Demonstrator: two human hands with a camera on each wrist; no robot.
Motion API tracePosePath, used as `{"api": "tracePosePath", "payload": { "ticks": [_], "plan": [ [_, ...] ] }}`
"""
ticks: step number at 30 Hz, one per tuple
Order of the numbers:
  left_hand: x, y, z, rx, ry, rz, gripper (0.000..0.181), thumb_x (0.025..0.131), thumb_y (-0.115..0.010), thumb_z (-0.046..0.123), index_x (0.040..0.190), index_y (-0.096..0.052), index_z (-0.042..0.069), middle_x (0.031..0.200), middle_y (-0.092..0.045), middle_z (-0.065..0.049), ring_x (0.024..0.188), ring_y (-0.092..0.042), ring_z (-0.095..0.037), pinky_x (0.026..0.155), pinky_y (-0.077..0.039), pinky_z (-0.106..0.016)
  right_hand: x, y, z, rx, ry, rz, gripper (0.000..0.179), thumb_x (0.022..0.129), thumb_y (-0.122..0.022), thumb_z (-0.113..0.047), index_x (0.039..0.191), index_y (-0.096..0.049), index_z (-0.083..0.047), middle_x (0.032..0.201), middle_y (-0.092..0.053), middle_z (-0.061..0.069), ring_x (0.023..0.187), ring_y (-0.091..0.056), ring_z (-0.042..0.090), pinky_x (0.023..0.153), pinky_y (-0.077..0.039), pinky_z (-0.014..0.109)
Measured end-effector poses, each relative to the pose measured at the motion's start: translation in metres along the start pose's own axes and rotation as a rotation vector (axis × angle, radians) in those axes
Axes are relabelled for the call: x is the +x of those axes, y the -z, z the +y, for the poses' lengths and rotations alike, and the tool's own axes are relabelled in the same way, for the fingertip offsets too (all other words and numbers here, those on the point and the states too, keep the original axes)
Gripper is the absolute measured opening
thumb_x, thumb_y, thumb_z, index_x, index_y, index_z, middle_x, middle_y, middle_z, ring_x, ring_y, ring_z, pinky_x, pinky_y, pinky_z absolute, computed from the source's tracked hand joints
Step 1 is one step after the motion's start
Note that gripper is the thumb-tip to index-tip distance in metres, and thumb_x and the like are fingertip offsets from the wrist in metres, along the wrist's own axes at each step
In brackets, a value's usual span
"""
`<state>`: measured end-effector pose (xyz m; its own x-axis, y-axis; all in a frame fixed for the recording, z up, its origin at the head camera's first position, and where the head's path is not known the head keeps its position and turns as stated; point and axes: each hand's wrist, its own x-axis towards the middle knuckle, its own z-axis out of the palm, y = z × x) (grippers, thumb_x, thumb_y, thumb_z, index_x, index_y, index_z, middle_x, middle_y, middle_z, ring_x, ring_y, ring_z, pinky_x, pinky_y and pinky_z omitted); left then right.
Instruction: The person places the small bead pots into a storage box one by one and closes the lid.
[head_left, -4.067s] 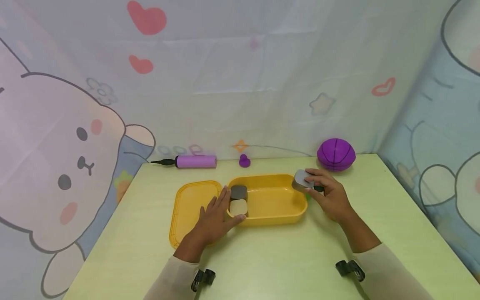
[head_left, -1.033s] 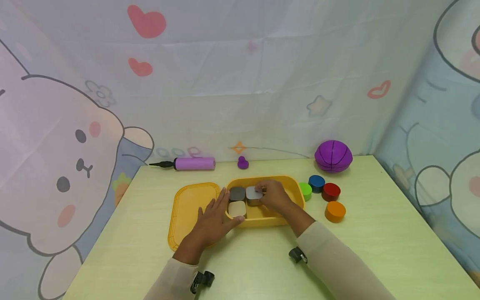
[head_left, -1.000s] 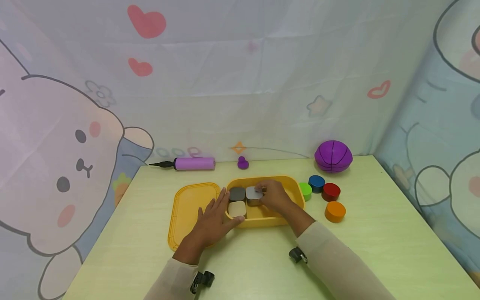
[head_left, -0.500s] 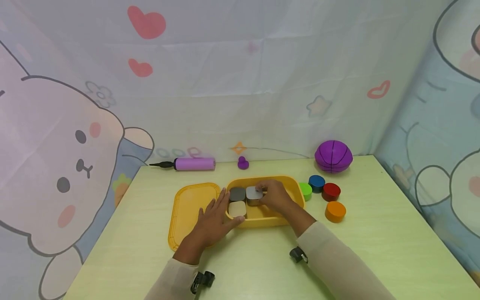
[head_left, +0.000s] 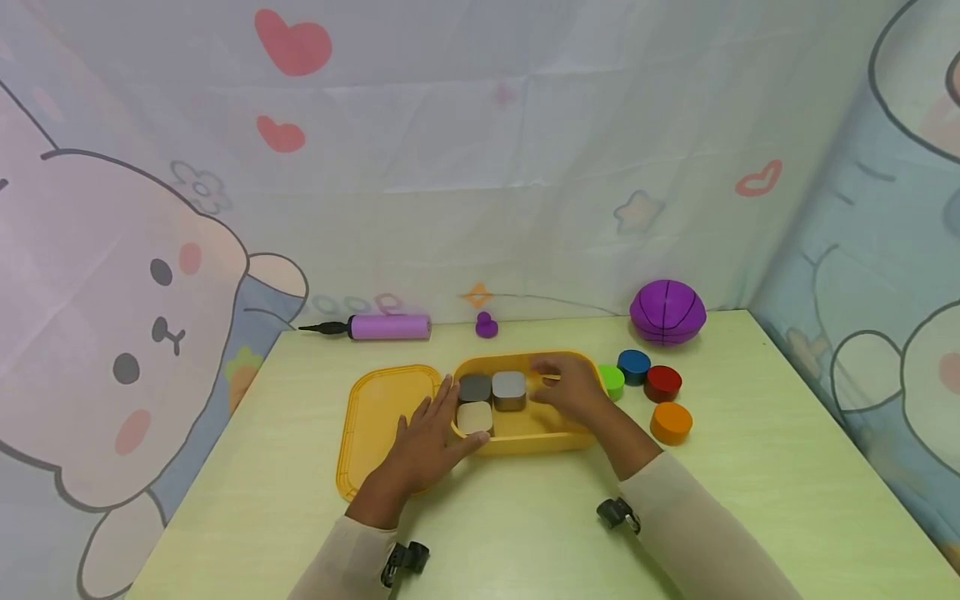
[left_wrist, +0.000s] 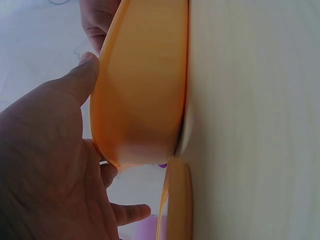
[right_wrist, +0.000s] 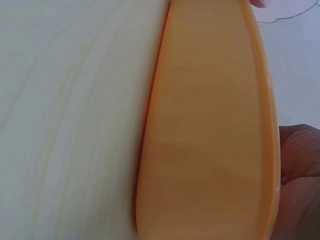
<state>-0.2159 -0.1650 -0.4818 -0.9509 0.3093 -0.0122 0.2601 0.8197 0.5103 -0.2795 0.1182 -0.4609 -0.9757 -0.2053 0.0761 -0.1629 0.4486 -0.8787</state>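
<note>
A yellow oblong box [head_left: 525, 446] stands on the table. In its left end sit a dark grey block [head_left: 475, 386], a cream block [head_left: 475, 418] and, right of the dark one, a light grey block [head_left: 509, 388]. My left hand [head_left: 423, 450] rests on the box's left end, fingers straight. In the left wrist view, its thumb touches the rim of the box [left_wrist: 140, 90]. Inside the box's right half hovers my right hand [head_left: 576, 392], loosely curved and holding nothing, a small gap from the light grey block. The box wall [right_wrist: 205, 120] hides its fingers in the right wrist view.
A yellow lid [head_left: 375, 417] lies left of the box. Green [head_left: 612, 382], blue [head_left: 633, 367], red [head_left: 663, 383] and orange [head_left: 671, 423] round pieces stand to the right. Behind are a purple pump [head_left: 390, 327], a small purple piece [head_left: 486, 326] and a purple ball [head_left: 667, 312].
My right hand brought the light grey block from the box's right end to beside the dark grey one, then let go and drew back right. My left hand stayed put.
</note>
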Motion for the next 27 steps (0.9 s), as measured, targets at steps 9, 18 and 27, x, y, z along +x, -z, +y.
{"api": "tracePosePath", "payload": {
  "ticks": [9,18,27],
  "plan": [
    [0.0,-0.002,-0.002,-0.018,-0.006,-0.003,0.105,0.101,-0.051,0.082,0.178,-0.005,0.028,0.186,0.002,0.01,0.171,-0.016,-0.046,0.126,-0.004,-0.086,-0.015,0.021,0.007,0.03,0.086,-0.026,0.054,0.094,-0.079,0.008,0.146,-0.064,0.008,0.146,-0.066,0.03,0.141,-0.063,0.048,0.113,-0.055,0.051],
    [-0.002,0.0,0.0,-0.025,-0.014,-0.002,0.104,0.101,-0.053,0.08,0.178,-0.006,0.027,0.187,0.0,0.005,0.17,-0.017,-0.047,0.126,-0.004,-0.087,-0.03,0.042,0.025,0.067,0.171,0.006,0.046,0.096,-0.079,0.005,0.14,-0.066,0.012,0.153,-0.061,0.028,0.14,-0.063,0.049,0.11,-0.056,0.046],
    [-0.002,0.002,0.0,-0.018,-0.006,-0.014,0.105,0.101,-0.05,0.082,0.178,-0.003,0.028,0.187,0.002,0.008,0.171,-0.015,-0.045,0.127,-0.004,-0.086,-0.047,0.064,0.038,0.158,0.21,0.069,0.038,0.097,-0.078,0.007,0.133,-0.068,0.015,0.149,-0.06,0.031,0.138,-0.065,0.043,0.109,-0.056,0.037]
  ]
}}
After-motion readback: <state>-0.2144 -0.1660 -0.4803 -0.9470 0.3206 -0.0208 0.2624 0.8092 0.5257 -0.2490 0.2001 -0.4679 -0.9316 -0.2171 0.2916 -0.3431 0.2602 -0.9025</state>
